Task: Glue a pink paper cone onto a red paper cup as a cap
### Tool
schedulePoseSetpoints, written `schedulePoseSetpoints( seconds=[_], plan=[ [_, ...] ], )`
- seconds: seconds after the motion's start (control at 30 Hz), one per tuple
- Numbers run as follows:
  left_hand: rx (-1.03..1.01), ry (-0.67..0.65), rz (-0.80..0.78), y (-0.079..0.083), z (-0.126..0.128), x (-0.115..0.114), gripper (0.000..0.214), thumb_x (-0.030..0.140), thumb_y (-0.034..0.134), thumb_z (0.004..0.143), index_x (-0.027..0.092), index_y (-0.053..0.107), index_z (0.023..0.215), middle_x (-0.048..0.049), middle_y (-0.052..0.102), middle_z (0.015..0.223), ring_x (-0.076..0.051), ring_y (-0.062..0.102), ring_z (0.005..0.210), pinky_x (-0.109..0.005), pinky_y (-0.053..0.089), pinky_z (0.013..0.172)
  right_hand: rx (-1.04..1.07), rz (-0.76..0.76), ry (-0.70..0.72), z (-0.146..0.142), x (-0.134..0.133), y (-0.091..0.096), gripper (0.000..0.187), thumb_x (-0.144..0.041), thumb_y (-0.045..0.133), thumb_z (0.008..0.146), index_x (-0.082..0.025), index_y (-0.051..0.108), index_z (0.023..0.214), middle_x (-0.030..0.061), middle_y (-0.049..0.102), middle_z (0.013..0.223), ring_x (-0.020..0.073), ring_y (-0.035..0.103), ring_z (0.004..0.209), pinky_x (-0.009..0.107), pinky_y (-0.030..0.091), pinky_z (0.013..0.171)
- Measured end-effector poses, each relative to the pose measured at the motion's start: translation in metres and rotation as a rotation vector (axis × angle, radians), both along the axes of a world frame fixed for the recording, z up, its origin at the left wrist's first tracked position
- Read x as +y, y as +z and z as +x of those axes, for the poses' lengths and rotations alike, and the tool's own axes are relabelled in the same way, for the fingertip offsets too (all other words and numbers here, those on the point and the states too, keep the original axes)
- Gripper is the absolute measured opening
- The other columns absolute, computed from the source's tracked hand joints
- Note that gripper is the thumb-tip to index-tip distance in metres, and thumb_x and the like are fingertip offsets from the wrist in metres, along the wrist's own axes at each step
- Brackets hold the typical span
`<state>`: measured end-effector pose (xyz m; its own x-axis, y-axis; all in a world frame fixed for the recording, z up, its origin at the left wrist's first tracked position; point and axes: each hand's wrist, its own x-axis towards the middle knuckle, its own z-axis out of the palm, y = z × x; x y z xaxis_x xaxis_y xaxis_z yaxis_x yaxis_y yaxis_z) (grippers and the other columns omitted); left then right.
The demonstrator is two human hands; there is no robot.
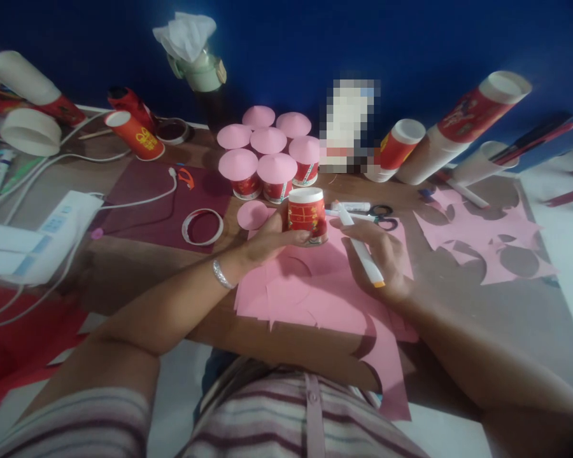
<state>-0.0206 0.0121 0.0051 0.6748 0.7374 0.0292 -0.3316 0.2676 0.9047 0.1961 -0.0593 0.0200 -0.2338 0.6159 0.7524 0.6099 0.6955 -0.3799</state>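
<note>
My left hand is wrapped round a red paper cup with yellow drawing on it, held upside down with its white base up. In my right hand is a white marker with an orange end; its other end points up toward the cup, a little apart from it. Below both hands lie pink paper sheets with rounded cut-outs. A pink paper disc rests beside my left hand. Behind the cup stand several red cups topped with pink paper cones.
Scissors and a capped pen lie past my right hand. Pink scraps spread at right, near stacked cups. At left are a paper ring, white cables and a white box. A bottle stands behind.
</note>
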Motion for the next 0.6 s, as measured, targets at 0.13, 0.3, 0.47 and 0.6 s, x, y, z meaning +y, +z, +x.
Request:
schedulePoseSetpoints(
  seconds=[0.13, 0.3, 0.47, 0.6],
  plan=[
    [-0.045, -0.006, -0.008, 0.0004, 0.0014, 0.0020, 0.056, 0.033, 0.079, 0.088, 0.023, 0.057, 0.139, -0.0095, 0.076, 0.116, -0.028, 0.072, 0.117, -0.046, 0.057, 0.104, 0.033, -0.039, 0.027, 0.0005, -0.0006, -0.0039, 0.037, -0.009, 0.062, 0.097, -0.024, 0.061, 0.130, 0.0099, 0.080, 0.122, 0.0250, 0.079, 0.112, 0.041, 0.067, 0.091],
    [-0.054, 0.031, -0.071, -0.0071, -0.0001, 0.0054, 0.061, 0.034, 0.081, 0.085, 0.024, 0.057, 0.140, -0.0090, 0.074, 0.120, -0.027, 0.073, 0.114, -0.038, 0.059, 0.092, 0.023, 0.000, 0.044, -0.0002, 0.0003, -0.0050, 0.037, -0.008, 0.062, 0.097, -0.023, 0.060, 0.131, 0.0112, 0.080, 0.119, 0.0250, 0.079, 0.110, 0.042, 0.068, 0.088],
    [-0.039, 0.018, -0.051, -0.0038, 0.0008, 0.0007, 0.051, 0.038, 0.083, 0.084, 0.022, 0.062, 0.128, -0.0077, 0.074, 0.112, -0.022, 0.073, 0.100, -0.038, 0.058, 0.091, -0.043, 0.023, 0.106, -0.0030, -0.0010, -0.0033, 0.037, -0.010, 0.059, 0.098, -0.023, 0.059, 0.132, 0.0120, 0.079, 0.120, 0.0268, 0.078, 0.113, 0.047, 0.068, 0.092],
    [0.035, 0.057, -0.031, -0.0023, 0.0044, -0.0019, 0.046, 0.034, 0.093, 0.075, 0.019, 0.063, 0.106, -0.0023, 0.070, 0.090, -0.015, 0.067, 0.080, -0.033, 0.057, 0.078, -0.028, 0.030, 0.149, -0.0028, -0.0024, -0.0074, 0.041, -0.009, 0.057, 0.096, -0.024, 0.058, 0.135, 0.0089, 0.080, 0.117, 0.0266, 0.078, 0.111, 0.050, 0.067, 0.097]
  ],
)
